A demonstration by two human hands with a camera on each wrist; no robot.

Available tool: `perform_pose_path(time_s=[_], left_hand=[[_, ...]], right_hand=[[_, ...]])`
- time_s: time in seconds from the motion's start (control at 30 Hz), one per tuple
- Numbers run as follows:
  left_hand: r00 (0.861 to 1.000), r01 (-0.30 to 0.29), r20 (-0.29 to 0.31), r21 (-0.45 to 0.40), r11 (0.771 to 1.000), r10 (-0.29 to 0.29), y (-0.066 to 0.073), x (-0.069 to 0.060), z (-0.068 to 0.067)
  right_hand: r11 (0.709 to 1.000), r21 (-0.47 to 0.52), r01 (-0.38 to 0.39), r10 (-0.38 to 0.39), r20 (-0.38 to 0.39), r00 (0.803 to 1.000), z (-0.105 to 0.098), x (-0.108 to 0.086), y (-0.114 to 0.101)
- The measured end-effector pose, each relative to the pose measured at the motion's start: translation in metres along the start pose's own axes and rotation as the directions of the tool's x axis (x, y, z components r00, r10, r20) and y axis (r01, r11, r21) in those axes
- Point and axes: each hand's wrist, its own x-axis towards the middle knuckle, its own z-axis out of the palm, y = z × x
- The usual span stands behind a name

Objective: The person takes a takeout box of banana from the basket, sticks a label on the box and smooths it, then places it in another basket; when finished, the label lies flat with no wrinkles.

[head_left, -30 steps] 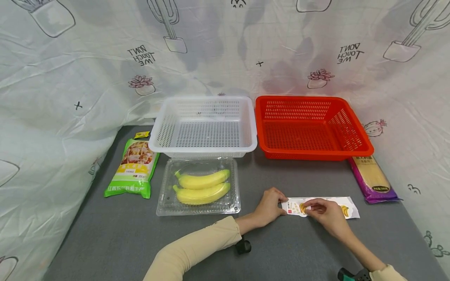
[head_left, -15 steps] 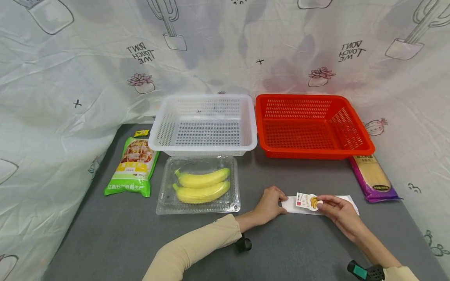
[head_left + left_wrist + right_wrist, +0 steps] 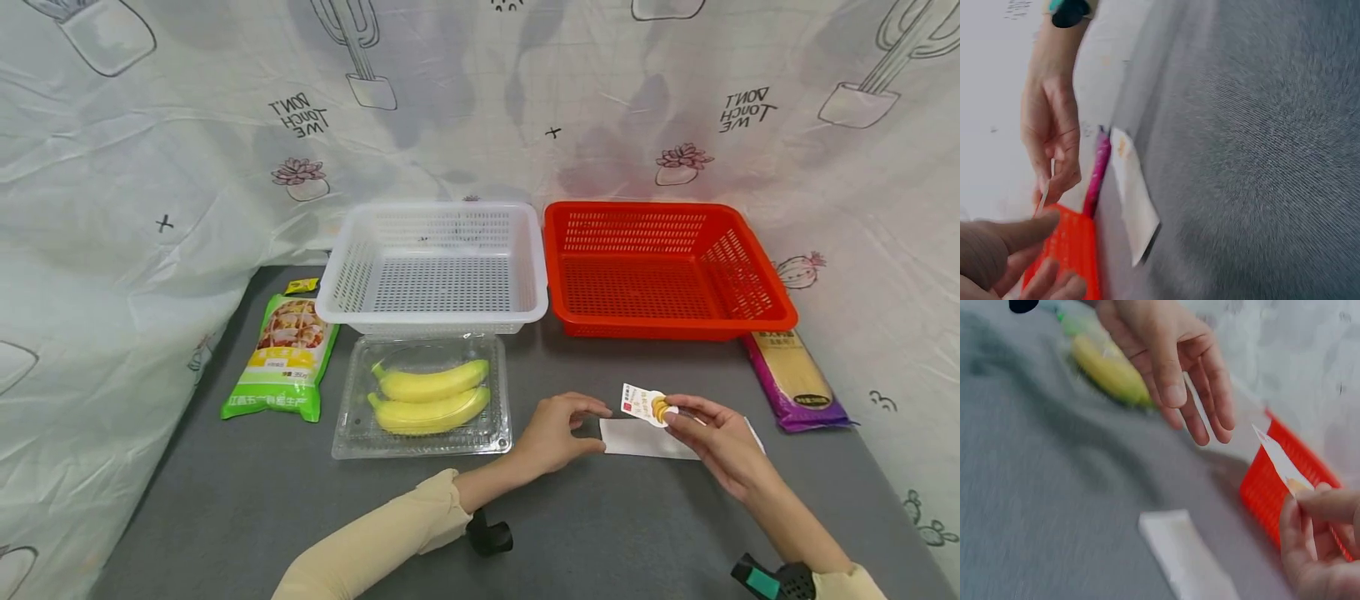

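Observation:
My right hand [image 3: 720,446] pinches a small white label sticker [image 3: 639,403] with a banana picture on it, between thumb and fingers, above the table. Beneath it lies the white backing strip [image 3: 637,438], partly covered by that hand. My left hand [image 3: 551,435] is just left of the strip, thumb and fingers spread apart; the right wrist view shows nothing between its fingers. The sticker is seen nearly edge-on in the right wrist view. Left of that hand sits a clear plastic clamshell box [image 3: 348,433] with two yellow bananas [image 3: 431,408] inside.
A white basket [image 3: 442,319] and a red basket [image 3: 675,327] stand side by side at the back. A green food bag [image 3: 281,358] and a small yellow packet [image 3: 302,286] lie left. A purple noodle pack [image 3: 802,383] lies right, partly under the red basket.
My right hand has peeled the sticker off its strip and raised it. My left hand has let go of the strip's left end and moved slightly left, its fingers parting.

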Motion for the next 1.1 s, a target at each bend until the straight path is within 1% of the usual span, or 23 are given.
perform_pose_path(time_s=[0.07,0.13,0.2,0.3,0.37,0.43,0.53,0.63,0.8,0.87,0.93,1.03,1.1], left_hand=[[1.000,0.018,0.013,-0.069,0.997,-0.017,0.003,-0.006,-0.009],[0.999,0.024,0.030,-0.142,0.990,-0.020,0.005,-0.013,-0.018],[0.999,0.040,0.043,-0.220,0.975,-0.031,0.008,-0.018,-0.028],[0.998,0.050,0.037,-0.310,0.949,-0.041,0.012,-0.026,-0.048],[0.999,0.038,0.021,-0.340,0.940,-0.033,0.013,-0.031,-0.062],[1.000,0.014,0.000,-0.353,0.935,-0.015,0.014,-0.036,-0.077],[0.999,-0.030,-0.029,-0.349,0.937,0.021,0.009,-0.046,-0.100],[0.997,-0.050,-0.065,-0.349,0.936,0.029,-0.001,-0.058,-0.124],[0.988,-0.073,-0.153,-0.318,0.945,0.025,-0.026,-0.085,-0.164],[0.980,-0.087,-0.195,-0.301,0.950,0.028,-0.038,-0.096,-0.179],[0.968,-0.122,-0.244,-0.287,0.950,0.050,-0.052,-0.104,-0.192],[0.949,-0.156,-0.305,-0.247,0.956,0.076,-0.070,-0.112,-0.206],[0.942,-0.168,-0.323,-0.219,0.961,0.091,-0.080,-0.117,-0.214]], right_hand=[[0.999,-0.012,-0.030,0.030,-0.029,0.999,0.008,0.001,-0.008],[0.998,-0.029,-0.052,0.051,-0.043,0.998,0.014,0.001,-0.015],[0.997,-0.052,-0.062,0.059,-0.049,0.997,0.020,0.002,-0.021],[0.995,-0.087,-0.054,0.051,-0.036,0.998,0.029,0.003,-0.028],[0.995,-0.097,-0.037,0.034,-0.025,0.999,0.034,0.005,-0.031],[0.995,-0.100,-0.016,0.016,-0.008,1.000,0.039,0.007,-0.034],[0.995,-0.100,0.013,-0.010,0.027,1.000,0.047,0.012,-0.038],[0.993,-0.111,0.025,-0.019,0.061,0.998,0.056,0.018,-0.040],[0.985,-0.168,0.036,-0.022,0.088,0.996,0.074,0.031,-0.040],[0.983,-0.177,0.043,-0.026,0.097,0.995,0.081,0.035,-0.039],[0.984,-0.174,0.047,-0.029,0.103,0.994,0.086,0.040,-0.038],[0.980,-0.189,0.056,-0.036,0.105,0.994,0.093,0.045,-0.035],[0.972,-0.227,0.065,-0.043,0.104,0.994,0.098,0.048,-0.033]])
